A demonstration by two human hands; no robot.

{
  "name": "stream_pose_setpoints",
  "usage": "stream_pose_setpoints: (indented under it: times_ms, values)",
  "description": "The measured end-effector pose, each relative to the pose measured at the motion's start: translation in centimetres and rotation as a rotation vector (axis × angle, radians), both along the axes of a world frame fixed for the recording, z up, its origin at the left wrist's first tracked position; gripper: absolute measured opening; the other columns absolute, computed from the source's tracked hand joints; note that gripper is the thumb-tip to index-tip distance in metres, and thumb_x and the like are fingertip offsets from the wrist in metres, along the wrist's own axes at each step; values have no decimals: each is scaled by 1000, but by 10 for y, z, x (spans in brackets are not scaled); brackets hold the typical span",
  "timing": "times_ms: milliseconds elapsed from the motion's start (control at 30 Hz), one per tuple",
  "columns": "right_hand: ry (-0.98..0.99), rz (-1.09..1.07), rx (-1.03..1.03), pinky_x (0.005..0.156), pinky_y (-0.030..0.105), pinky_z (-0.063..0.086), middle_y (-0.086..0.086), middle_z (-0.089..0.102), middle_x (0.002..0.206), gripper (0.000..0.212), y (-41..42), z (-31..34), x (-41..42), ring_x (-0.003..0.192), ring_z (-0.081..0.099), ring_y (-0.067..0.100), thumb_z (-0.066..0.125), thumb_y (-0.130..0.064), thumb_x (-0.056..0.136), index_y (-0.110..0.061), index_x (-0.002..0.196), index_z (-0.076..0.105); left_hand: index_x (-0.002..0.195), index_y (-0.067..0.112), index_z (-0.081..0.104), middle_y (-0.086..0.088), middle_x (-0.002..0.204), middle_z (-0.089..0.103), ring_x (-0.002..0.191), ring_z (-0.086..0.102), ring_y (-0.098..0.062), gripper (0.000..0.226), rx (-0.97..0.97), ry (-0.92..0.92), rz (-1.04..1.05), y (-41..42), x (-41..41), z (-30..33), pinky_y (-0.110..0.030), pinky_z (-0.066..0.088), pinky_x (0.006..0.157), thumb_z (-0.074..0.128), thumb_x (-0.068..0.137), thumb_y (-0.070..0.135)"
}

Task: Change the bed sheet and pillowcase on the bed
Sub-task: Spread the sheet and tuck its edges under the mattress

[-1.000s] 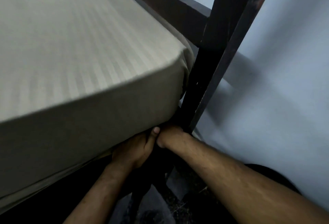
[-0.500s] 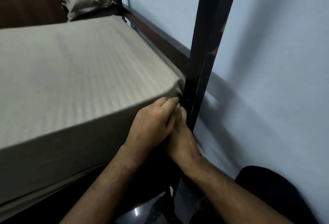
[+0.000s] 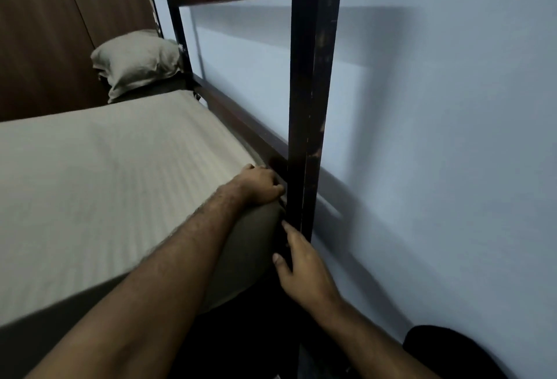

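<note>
Pale wall [image 3: 437, 107], dark bedpost [image 3: 310, 107] crowding sheet [image 3: 105, 182] corner, left hand [image 3: 259, 182] fingers curled pressing it, right hand [image 3: 301, 267] fingers relaxed.

One bed carries one striped bed sheet [image 3: 99, 185], stretched over one mattress. One pillow [image 3: 137, 62] lies at the bed's far end. One dark bed frame [image 3: 310, 101] stands along the bed's right edge, showing two upright posts and one top rail. Two hands are at the bed's near right corner: one left hand [image 3: 259, 184] and one right hand [image 3: 301, 267].

Left hand [image 3: 259, 183] on sheet [image 3: 105, 173] corner
</note>
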State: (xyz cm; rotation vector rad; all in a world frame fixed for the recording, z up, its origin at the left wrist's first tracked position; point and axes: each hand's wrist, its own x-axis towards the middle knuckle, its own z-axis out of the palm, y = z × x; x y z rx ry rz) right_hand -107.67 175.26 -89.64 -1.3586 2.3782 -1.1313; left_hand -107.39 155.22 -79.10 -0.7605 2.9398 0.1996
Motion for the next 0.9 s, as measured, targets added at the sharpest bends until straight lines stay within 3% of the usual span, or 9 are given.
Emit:
stream_pose_setpoints:
  times_ms: [133,267,400,467,567,633,733,900]
  values:
    - [14,-40,0,104,31,50,-7,46,154,71,-9,4,-1,130,54,15,52,-36,102,-31,162,14,123,17,66,-8,135,58,128,48,-23,43,47,68,24,9,5,-2,-42,28,115,40,103,45]
    - [9,47,23,116,33,40,-7,28,164,83,-17,-2,2,144,39,15,57,-33,99,-28,162,3,121,19,67,-5,130,62,124,50,-21,39,75,62,4,8,3,-2,-41,28,113,42,103,42]
    - [-170,61,-6,117,29,34,-7,30,163,89,-28,-7,-1,146,37,15,62,-39,96,-29,162,4,113,25,67,1,115,64,104,58,-17,28,167,22,57,3,-7,0,-42,47,103,61,95,45]
    - [-225,51,-29,120,28,28,-4,23,166,100,-37,-13,-1,150,28,16,66,-40,92,-26,162,-4,118,27,66,-1,123,61,111,57,-20,36,159,-24,88,1,-12,-2,-47,46,104,63,91,50]
    - [-304,50,-62,127,36,16,-4,1,170,115,-52,-20,-3,156,5,10,69,-41,82,-25,161,-14,129,30,65,-1,142,51,131,45,-25,47,88,-79,117,-3,-19,-6,-52,35,114,59,88,53]
    - [-379,63,-54,127,38,18,-4,2,170,115,-59,-21,-8,156,6,11,71,-33,81,-24,161,-12,135,23,59,-4,142,51,130,49,-27,53,144,-99,194,-3,-29,-6,-49,42,111,65,88,47]
    - [-363,83,-13,125,38,23,-6,5,169,116,-61,-25,-15,155,9,10,68,-42,76,-29,161,-10,143,11,49,-9,145,51,133,50,-26,53,235,-166,290,2,-41,0,-41,41,115,64,97,34]
    - [-442,198,12,122,26,24,-13,22,161,102,-50,-10,-24,149,22,4,74,-30,90,-30,160,1,137,12,55,-7,136,59,126,57,-26,41,179,85,421,-3,-52,-14,-35,48,106,63,98,20]
